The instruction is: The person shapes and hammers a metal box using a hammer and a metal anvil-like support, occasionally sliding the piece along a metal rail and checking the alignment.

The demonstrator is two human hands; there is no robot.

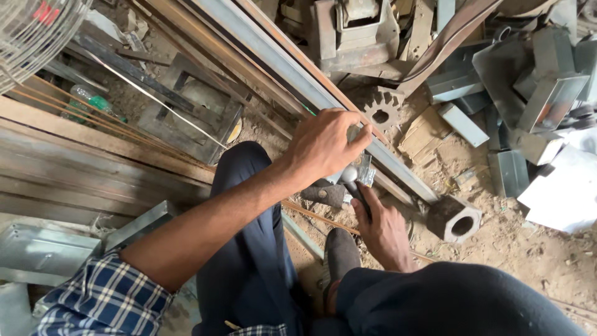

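2 bare hands meet just beside the long grey metal rail [292, 68] that runs diagonally across the dirt floor. Left hand [326, 144] is curled shut over a small shiny metal piece [364, 171] resting against the rail's near edge; only a glint of the piece shows under the fingers. Right hand [382, 230] lies just below the rail, fingers closed round a dark tool handle [359, 194] whose rounded metal tip touches the shiny piece. A dark shoe [328, 194] sits against the rail's near side, between both hands. Past the rail's far edge lies a rusty gear wheel [380, 112], with a flat brown cardboard scrap [423, 134] just beyond it. At the rail's lower end stands a grey block with 1 round hole [455, 219]. Well away from the rail, on its near side, a clear plastic bottle with a green label [90, 102] lies on wooden planks.
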